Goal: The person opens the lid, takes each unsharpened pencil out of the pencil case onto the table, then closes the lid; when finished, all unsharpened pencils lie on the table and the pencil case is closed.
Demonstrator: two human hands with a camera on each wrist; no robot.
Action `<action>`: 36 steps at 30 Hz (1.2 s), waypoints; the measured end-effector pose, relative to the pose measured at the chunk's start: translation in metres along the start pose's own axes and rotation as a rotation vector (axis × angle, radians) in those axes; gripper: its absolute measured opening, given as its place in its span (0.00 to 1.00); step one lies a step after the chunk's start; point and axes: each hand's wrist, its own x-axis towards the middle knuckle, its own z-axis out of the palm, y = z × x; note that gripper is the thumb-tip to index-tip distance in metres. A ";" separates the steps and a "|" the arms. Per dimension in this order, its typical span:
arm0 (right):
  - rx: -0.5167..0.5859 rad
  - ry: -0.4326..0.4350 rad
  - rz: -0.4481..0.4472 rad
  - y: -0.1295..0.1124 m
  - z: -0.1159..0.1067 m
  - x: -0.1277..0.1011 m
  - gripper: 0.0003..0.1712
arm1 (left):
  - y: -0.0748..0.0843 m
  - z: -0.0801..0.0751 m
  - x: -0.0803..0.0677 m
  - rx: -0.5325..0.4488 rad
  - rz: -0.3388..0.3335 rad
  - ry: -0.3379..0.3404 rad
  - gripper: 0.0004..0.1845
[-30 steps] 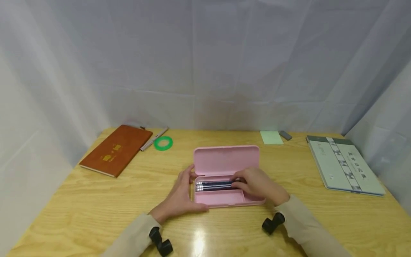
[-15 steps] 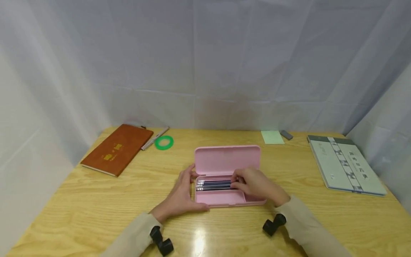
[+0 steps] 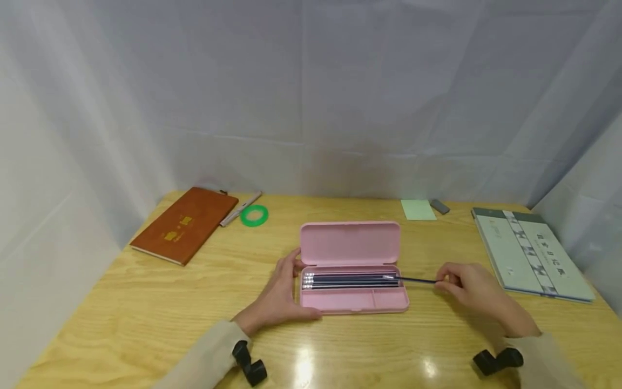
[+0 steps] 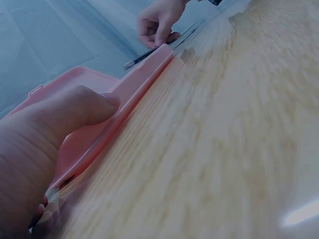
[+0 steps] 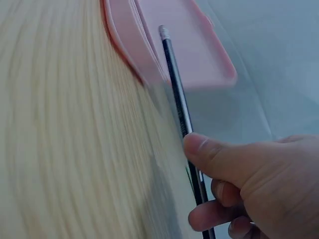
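In the head view a pink pencil case (image 3: pixel 340 302) lies on the table with its lid (image 3: pixel 350 244) up. Several dark pencils (image 3: pixel 347 281) with silver eraser ends lie side by side in its back compartment. My left hand (image 3: pixel 279 297) grips the left end of the case, thumb along the front wall and fingers behind. To the right of the case, my right hand (image 3: pixel 473 289) pinches one dark pencil (image 5: pixel 178 99) between thumb and fingers. That pencil's eraser end points left, over the right end of the case.
A brown notebook (image 3: pixel 184 226), a pen (image 3: pixel 240 209) and a green tape roll (image 3: pixel 254 215) lie at the back left. A pale green sticky note pad (image 3: pixel 418 209) and a grey eraser (image 3: pixel 439 206) lie at the back. Light green notebooks (image 3: pixel 532 254) lie on the right.
My right hand has moved right, out of the pencil case, drawing one pencil with it. My left hand stays at the left end of the case.
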 end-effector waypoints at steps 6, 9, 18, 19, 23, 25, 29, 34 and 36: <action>-0.067 -0.070 0.091 0.025 -0.019 -0.021 0.06 | 0.001 -0.003 -0.001 -0.017 0.001 -0.017 0.71; -0.062 -0.125 0.113 0.027 -0.018 -0.021 0.06 | 0.000 -0.004 0.000 -0.032 0.008 -0.032 0.72; -0.002 -0.130 0.062 0.003 0.008 0.008 0.04 | -0.001 -0.004 0.001 -0.019 0.019 -0.034 0.72; 0.011 -0.134 0.063 -0.003 0.010 0.013 0.04 | -0.001 -0.004 0.001 -0.018 0.020 -0.032 0.72; 0.040 -0.126 -0.017 -0.026 0.024 0.035 0.02 | -0.001 -0.004 0.001 -0.017 0.014 -0.025 0.72; -0.002 -0.118 -0.083 -0.037 0.033 0.045 0.02 | -0.002 -0.004 0.001 -0.010 0.014 -0.023 0.72; -0.174 -0.062 -0.195 -0.056 0.049 0.059 0.02 | -0.002 -0.003 0.001 0.003 0.019 -0.026 0.71; -0.240 -0.060 -0.243 -0.078 0.062 0.074 0.03 | -0.001 -0.004 0.002 -0.003 0.012 -0.030 0.71; -0.212 -0.089 -0.243 -0.084 0.065 0.080 0.04 | 0.000 -0.005 0.001 -0.012 0.007 -0.029 0.71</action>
